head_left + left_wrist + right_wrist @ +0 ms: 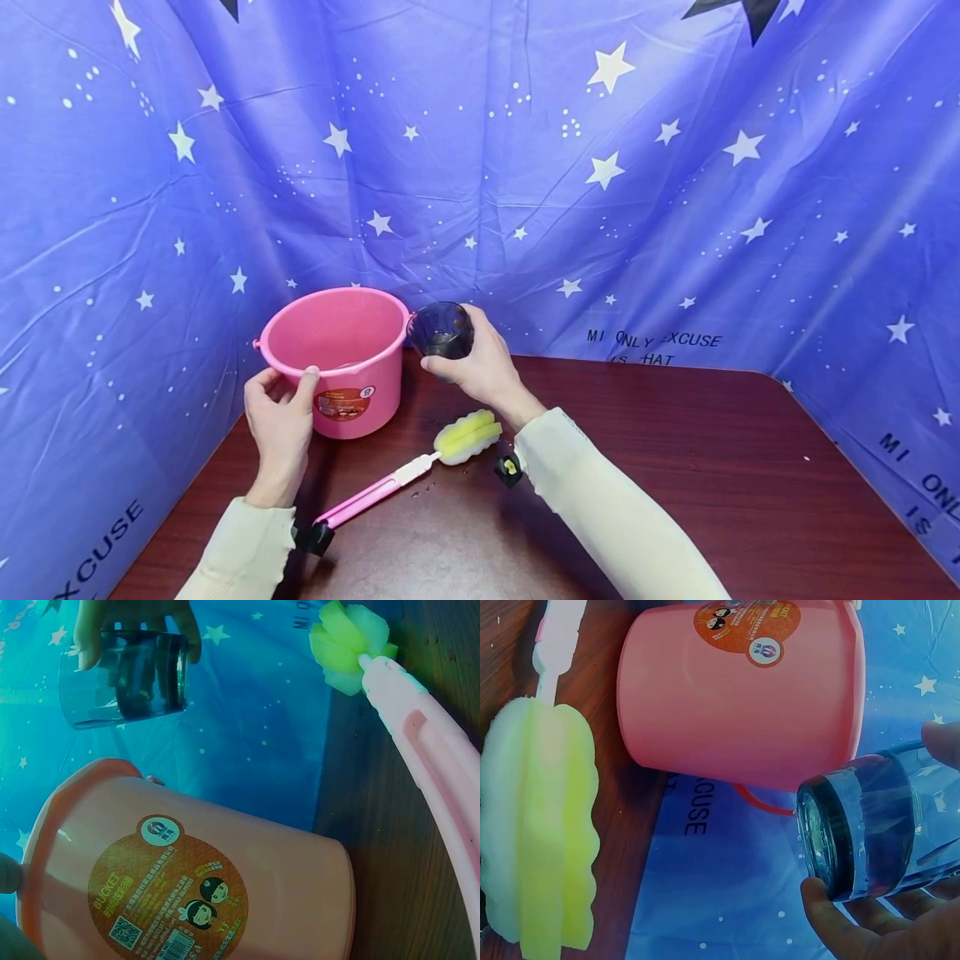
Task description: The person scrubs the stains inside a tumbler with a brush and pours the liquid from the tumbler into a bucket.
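Note:
A pink bucket [384, 387] stands upright at the back left of the table. My left hand [281, 421] holds its near rim, the thumb on the rim. In the air just right of the bucket, my right hand [483, 362] grips a dark clear drinking glass [441, 333], fingers and thumb round its side. The right wrist view shows the glass [862, 825] with its thick base down and a few drops on it. Whether liquid is inside, I cannot tell. Before both hands lies a sponge bottle brush [467, 437], untouched, with a pink and white handle [375, 494].
The dark reddish wooden table [675, 475] carries a few water drops near the brush. A blue curtain [465, 183] with white stars closes off the back and both sides. Each wrist wears a small black camera mount [508, 469].

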Motion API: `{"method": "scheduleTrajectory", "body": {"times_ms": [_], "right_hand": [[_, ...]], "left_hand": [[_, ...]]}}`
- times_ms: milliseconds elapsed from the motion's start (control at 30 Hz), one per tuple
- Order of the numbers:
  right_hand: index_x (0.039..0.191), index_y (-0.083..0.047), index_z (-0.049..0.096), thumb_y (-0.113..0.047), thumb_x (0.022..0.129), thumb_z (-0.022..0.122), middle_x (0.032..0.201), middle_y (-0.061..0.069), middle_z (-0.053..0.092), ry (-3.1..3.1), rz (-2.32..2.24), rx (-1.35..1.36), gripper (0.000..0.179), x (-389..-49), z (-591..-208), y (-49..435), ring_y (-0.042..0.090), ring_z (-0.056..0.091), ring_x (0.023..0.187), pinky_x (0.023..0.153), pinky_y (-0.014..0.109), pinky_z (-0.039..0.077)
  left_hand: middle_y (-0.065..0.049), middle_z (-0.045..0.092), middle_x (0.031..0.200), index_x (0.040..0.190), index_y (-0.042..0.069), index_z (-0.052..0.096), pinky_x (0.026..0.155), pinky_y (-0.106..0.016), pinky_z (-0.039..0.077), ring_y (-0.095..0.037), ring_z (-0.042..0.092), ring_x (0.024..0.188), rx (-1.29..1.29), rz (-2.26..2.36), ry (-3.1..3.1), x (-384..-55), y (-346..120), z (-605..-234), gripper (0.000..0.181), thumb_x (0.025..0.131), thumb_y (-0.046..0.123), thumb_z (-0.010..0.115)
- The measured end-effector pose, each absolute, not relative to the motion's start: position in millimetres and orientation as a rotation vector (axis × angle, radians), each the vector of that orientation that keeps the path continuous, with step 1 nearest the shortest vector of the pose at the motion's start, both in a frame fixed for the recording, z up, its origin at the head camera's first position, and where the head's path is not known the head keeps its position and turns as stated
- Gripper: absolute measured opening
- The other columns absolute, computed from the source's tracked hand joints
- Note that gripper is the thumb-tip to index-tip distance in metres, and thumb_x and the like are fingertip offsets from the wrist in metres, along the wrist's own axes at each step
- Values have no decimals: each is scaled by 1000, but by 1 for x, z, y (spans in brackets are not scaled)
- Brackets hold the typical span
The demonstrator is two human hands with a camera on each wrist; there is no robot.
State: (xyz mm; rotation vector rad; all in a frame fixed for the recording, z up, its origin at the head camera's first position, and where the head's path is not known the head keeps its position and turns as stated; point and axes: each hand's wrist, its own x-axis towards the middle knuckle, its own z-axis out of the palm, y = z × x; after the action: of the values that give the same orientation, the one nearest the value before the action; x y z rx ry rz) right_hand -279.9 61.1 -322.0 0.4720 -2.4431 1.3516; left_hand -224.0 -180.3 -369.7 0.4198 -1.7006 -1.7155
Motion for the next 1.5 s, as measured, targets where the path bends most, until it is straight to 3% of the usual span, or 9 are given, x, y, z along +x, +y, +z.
{"method": "scheduleTrajectory", "body": {"times_ms": [533,800,1500], "right_hand": [[134,-18,45,-36,63,85,122,0,56,-2444,1340,498,84,-282,-316,54,16,53,109,94,40,42],[134,-16,45,-36,63,86,123,1,56,-2448,1292,524,84,-284,-313,52,17,53,110,94,37,42],[136,-13,43,-37,64,85,125,5,55,-2516,1202,488,87,-294,-307,45,19,52,112,95,39,41]], "left_hand": [[2,44,110,122,1,43,100,-36,40,-23,49,106,380,-1735,-1665,-224,-180,-371,54,83,22,74],[-2,44,113,125,-1,41,99,-40,41,-24,49,108,422,-1708,-1709,-224,-180,-370,58,84,24,73],[3,43,109,124,-2,42,96,-34,42,-21,49,106,424,-1715,-1694,-225,-180,-371,58,82,20,75]]}}
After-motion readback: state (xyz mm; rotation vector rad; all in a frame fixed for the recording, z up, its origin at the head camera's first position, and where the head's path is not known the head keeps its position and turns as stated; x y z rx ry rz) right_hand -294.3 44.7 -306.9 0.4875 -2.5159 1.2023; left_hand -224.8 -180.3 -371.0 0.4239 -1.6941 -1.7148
